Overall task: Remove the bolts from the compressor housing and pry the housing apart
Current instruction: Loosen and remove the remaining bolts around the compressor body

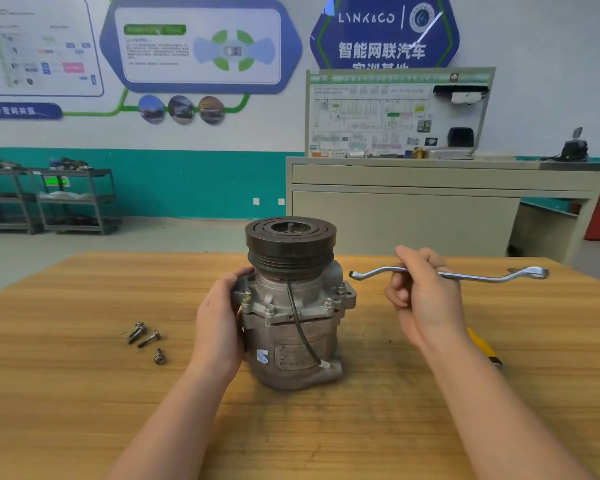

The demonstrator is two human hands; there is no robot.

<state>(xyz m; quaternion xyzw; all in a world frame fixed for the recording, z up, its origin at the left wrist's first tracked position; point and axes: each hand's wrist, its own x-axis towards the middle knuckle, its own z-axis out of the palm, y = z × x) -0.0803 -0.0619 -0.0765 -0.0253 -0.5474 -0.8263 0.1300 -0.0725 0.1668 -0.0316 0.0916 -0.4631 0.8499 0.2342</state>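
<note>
Left hand (219,320) grasps the upright grey metal compressor housing (291,327) (left flank); right hand (421,299), just right of it, grips a silver double-ended ring wrench (465,275) above the wooden bench (84,393).

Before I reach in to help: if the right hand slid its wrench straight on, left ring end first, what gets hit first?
Probably the compressor housing, near its right-side flange bolts; depth is unclear.

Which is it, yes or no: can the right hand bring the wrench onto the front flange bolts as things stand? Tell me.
Probably yes. The right hand holds the wrench beside the compressor, nothing lies between, and the flange bolts face it uncovered. The left hand grips the far side.
</note>
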